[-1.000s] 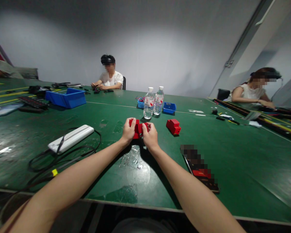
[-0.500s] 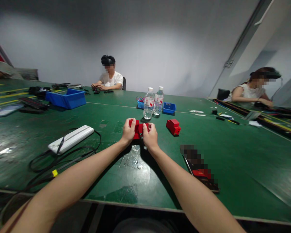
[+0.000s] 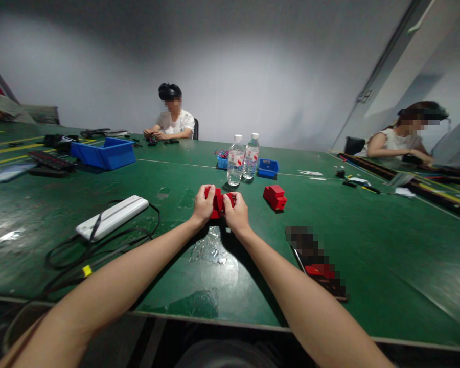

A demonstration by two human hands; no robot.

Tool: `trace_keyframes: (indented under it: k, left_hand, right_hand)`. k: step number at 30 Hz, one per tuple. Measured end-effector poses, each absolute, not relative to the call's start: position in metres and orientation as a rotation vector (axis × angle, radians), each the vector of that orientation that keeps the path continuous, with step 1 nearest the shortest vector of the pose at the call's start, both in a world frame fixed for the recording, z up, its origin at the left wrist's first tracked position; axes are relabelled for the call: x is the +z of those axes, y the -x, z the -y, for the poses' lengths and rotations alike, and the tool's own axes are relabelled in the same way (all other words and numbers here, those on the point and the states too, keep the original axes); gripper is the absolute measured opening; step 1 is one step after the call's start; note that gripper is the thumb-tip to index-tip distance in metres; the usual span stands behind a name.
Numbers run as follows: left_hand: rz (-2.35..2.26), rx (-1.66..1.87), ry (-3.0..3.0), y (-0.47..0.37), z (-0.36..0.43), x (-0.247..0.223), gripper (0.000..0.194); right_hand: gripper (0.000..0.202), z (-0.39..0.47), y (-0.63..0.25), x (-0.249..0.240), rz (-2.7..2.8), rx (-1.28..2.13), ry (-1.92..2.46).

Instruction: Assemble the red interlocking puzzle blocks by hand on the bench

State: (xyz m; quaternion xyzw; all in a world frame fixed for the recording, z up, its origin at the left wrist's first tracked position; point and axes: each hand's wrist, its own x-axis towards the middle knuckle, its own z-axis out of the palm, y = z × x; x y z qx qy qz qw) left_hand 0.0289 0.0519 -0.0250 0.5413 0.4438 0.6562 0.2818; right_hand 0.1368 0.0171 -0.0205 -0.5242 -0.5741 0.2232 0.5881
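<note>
Over the green table [image 3: 360,245], my left hand [image 3: 203,208] is closed around a red plastic block [image 3: 216,210], whose exact kind I cannot make out. My right hand [image 3: 236,212] pinches a smaller red piece [image 3: 229,198] right against the block's right side. Fingers cover much of both parts, so whether they are joined cannot be seen. To the right of my hands, a stepped red block [image 3: 275,198] rests on the table.
Two water bottles [image 3: 235,162] stand beyond my hands, near a small blue tray [image 3: 268,168]. A white power bank-like bar [image 3: 113,217] with black cables lies left. At right is a dark, partly pixelated flat object [image 3: 318,270]. A larger blue bin [image 3: 111,155] sits far left. Two people work across the table.
My right hand has brought the smaller red piece slightly left, closer to the block in my left hand. The view has shifted a little; the things on the table stay put.
</note>
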Motion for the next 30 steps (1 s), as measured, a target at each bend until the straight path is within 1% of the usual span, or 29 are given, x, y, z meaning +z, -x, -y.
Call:
trace_keyframes:
  k: [19,30]
  left_hand:
    - [-1.225,1.735,-1.464,-0.0289,-0.0497,-0.0215,0.025]
    - [-1.231,1.746,-1.462,-0.0297,-0.0483,-0.0209,0.028]
  right_hand:
    - [0.024,-0.0119,-0.1380,-0.0143,1.403,0.477,1.240]
    - [0.023,-0.0096,-0.1368,-0.0138,1.401,0.451,1.226]
